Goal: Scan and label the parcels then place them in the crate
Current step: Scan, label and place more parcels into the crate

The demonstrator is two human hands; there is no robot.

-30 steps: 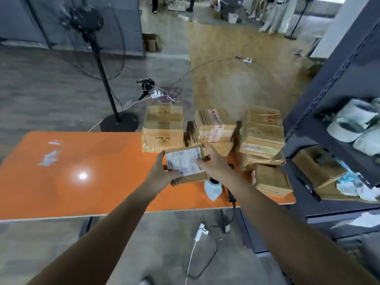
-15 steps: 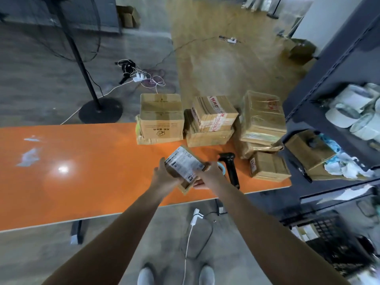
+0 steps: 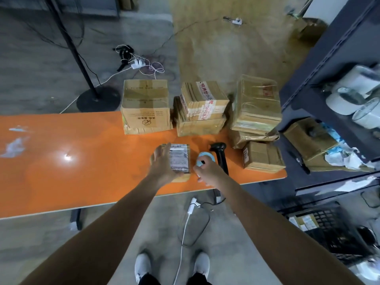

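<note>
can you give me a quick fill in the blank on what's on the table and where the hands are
1. The table top is coloured ____.
2. The left hand rests on a small parcel whose white label faces ____.
3. The black scanner lies on the ____ side of that parcel.
4. The right hand sits just in front of a round blue ____ of labels.

Missing words: orange; up; right; roll
</note>
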